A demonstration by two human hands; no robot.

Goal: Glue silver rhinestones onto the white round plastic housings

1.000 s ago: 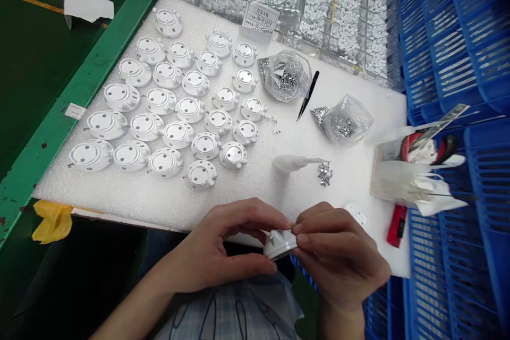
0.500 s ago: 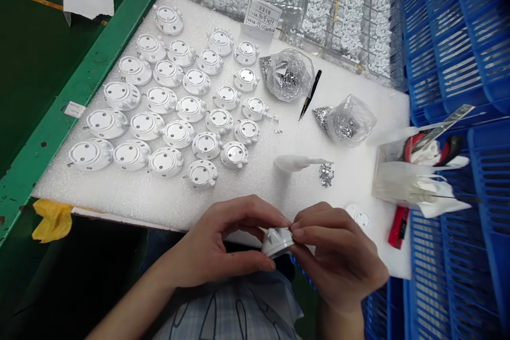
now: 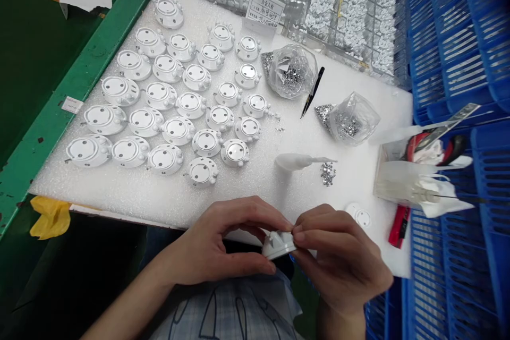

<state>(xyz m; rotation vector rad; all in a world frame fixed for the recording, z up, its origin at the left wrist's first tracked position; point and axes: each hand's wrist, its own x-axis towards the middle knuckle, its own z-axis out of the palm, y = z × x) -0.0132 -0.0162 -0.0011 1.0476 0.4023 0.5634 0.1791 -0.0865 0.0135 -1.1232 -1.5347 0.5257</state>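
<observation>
Workpiece (image 3: 280,247), apparently unfinished, gripped by my left hand (image 3: 217,247) and right hand (image 3: 338,257) at the near edge of the counter (image 3: 243,188); white pieces (image 3: 177,131) toward the left edge look done; how many remain, I cannot tell.

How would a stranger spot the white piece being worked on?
Find the white board and go to its near edge. There, between the left hand and right hand, is the white piece; unlike those standing on the board, it is held.
</observation>
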